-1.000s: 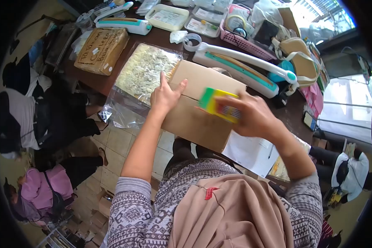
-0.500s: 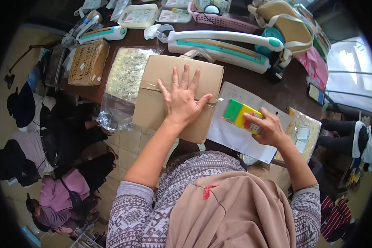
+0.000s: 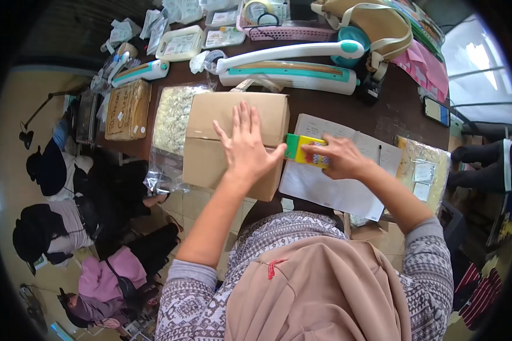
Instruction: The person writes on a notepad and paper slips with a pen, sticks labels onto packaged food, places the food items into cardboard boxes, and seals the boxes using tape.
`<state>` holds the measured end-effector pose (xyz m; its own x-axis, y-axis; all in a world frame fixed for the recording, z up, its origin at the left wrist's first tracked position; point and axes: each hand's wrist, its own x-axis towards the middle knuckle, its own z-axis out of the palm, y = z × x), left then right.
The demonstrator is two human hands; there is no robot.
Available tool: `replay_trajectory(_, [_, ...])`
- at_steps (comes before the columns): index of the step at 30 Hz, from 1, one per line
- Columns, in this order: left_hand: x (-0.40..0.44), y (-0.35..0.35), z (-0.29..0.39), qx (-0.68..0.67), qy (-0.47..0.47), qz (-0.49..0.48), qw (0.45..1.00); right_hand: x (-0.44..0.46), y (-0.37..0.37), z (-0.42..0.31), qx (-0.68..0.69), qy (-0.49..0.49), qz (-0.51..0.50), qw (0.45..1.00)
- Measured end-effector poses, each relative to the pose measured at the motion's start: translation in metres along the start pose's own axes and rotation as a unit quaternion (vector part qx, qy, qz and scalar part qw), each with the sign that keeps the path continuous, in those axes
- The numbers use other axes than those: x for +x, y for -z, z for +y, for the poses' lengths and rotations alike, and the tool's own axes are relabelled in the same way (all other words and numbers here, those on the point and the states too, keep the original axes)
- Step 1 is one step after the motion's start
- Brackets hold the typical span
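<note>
My left hand lies flat with fingers spread on top of a closed brown cardboard box, across its middle seam. In my right hand is a yellow and green cutter or tape tool, its green end touching or very near the box's right side. Under that hand an open notebook lies on the table, a pen on its right page. A clear-wrapped flat pack is partly hidden behind the box's left side.
Heat sealers stand behind the box. A taped parcel is at the left, another wrapped pack and a phone at the right. A pink basket is at the back. People sit at the left.
My left hand has gone from the box's left part to lying flat on it. The tool moved off the box top to the right, then back against its right side. The view has shifted.
</note>
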<state>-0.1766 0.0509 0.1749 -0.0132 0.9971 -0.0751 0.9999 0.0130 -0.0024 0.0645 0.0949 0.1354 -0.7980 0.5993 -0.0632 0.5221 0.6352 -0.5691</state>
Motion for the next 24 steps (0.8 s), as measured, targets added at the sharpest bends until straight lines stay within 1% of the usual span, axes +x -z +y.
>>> replay_trajectory(2, [-0.003, -0.012, 0.016, -0.036, 0.026, 0.029, 0.999, 0.013, -0.003, -0.001, 0.060, -0.004, -0.017, 0.998])
replay_trajectory(3, [0.000, -0.015, 0.024, -0.034, 0.019, 0.025, 0.999, 0.017, -0.002, 0.000, 0.064, -0.010, -0.014, 0.998])
replay_trajectory(5, [0.006, -0.018, 0.040, 0.055, 0.122, -0.020, 0.991, 0.020, 0.003, 0.001, 0.205, -0.073, -0.035, 0.975])
replay_trajectory(6, [0.007, -0.017, 0.044, 0.044, 0.131, -0.022, 0.990, 0.018, 0.010, -0.005, 0.158, -0.132, -0.059, 0.977])
replay_trajectory(7, [0.010, -0.016, 0.045, 0.042, 0.129, -0.015, 0.991, 0.013, 0.015, 0.001, 0.153, -0.132, -0.054, 0.978])
replay_trajectory(9, [0.007, -0.014, 0.044, 0.034, 0.136, -0.016, 0.990, -0.012, 0.020, 0.016, 0.138, -0.192, 0.092, 0.967])
replay_trajectory(11, [0.008, -0.012, 0.048, 0.040, 0.140, -0.038, 0.989, -0.041, 0.043, 0.029, 0.010, -0.307, 0.128, 0.943])
replay_trajectory(13, [0.009, -0.012, 0.049, 0.049, 0.145, -0.038, 0.987, -0.057, 0.056, 0.041, -0.119, -0.417, 0.131, 0.892])
replay_trajectory(15, [0.006, -0.015, 0.049, 0.043, 0.146, -0.035, 0.988, -0.072, 0.033, 0.091, -0.241, -0.373, 0.198, 0.874])
replay_trajectory(16, [0.007, -0.017, 0.049, 0.049, 0.147, -0.027, 0.988, -0.070, 0.025, 0.110, -0.268, -0.380, 0.206, 0.861])
replay_trajectory(17, [0.008, -0.018, 0.048, 0.056, 0.150, -0.017, 0.987, -0.070, 0.020, 0.120, -0.269, -0.372, 0.213, 0.862])
replay_trajectory(19, [0.005, -0.016, 0.047, 0.054, 0.150, -0.015, 0.987, -0.064, 0.015, 0.129, -0.321, -0.400, 0.199, 0.835])
replay_trajectory(20, [0.007, -0.015, 0.047, 0.048, 0.144, -0.015, 0.988, -0.052, 0.020, 0.110, -0.391, -0.345, 0.263, 0.812])
replay_trajectory(21, [0.006, -0.015, 0.047, 0.050, 0.143, -0.019, 0.988, -0.031, 0.027, 0.087, -0.282, -0.294, 0.306, 0.860])
replay_trajectory(22, [0.007, -0.017, 0.046, 0.049, 0.143, -0.016, 0.988, -0.006, 0.035, 0.062, -0.170, -0.236, 0.344, 0.893])
replay_trajectory(23, [0.006, -0.017, 0.045, 0.049, 0.141, -0.015, 0.989, 0.024, 0.039, 0.037, -0.089, -0.171, 0.335, 0.922])
replay_trajectory(24, [0.005, -0.014, 0.044, 0.023, 0.138, -0.016, 0.990, 0.057, 0.042, 0.006, 0.006, -0.084, 0.336, 0.938])
